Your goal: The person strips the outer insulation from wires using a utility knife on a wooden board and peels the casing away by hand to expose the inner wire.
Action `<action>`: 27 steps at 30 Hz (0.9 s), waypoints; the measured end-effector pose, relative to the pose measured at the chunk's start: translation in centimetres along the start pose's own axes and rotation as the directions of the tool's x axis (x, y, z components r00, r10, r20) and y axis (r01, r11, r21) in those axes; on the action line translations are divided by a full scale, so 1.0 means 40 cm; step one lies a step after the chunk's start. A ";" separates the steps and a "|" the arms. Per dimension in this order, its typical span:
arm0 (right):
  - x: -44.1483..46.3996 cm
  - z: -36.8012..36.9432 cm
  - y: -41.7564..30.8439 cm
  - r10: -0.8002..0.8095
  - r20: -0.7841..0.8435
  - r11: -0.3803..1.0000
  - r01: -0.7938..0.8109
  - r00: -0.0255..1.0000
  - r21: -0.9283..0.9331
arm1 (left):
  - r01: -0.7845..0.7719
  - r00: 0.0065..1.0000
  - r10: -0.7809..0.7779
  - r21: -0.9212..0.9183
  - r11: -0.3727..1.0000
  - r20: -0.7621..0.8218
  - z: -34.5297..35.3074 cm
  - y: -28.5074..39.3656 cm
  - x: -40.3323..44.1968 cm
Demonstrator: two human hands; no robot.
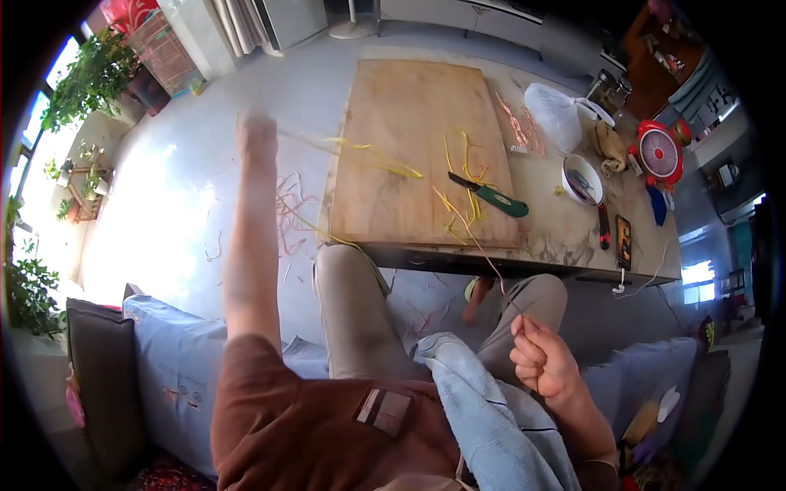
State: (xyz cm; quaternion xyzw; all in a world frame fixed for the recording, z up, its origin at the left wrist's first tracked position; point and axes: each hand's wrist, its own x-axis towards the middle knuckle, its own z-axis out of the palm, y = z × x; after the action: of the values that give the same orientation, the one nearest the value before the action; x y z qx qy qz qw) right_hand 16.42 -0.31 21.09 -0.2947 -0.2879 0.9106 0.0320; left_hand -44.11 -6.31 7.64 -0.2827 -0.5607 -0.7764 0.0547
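Observation:
My left hand is stretched out over the floor left of the wooden board, smeared by motion. Its fingers look closed, and a blurred yellow strip of what looks like wire insulation trails from it across the board's left edge. Above my lap, my right hand pinches a thin reddish wire that runs up onto the board. A green-handled utility knife lies on the board among yellow strips, its blade pointing left.
Right of the board are copper-coloured strands, a white plastic bag, a white pan, a phone and a red round object. Loose strips litter the floor. A light blue towel hangs over my front.

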 end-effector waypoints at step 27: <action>-0.322 -0.030 0.085 0.036 -0.274 0.996 -0.056 0.961 -0.063 | 0.856 0.471 -0.659 -0.485 0.180 0.586 0.526 0.169 -0.455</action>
State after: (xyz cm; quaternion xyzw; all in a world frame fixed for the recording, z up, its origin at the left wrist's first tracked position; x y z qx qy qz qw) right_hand 28.07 -5.46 25.11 -0.4250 -0.3056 0.8511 0.0398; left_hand -18.27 5.97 8.65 -0.0513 -0.2620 -0.8060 -0.5282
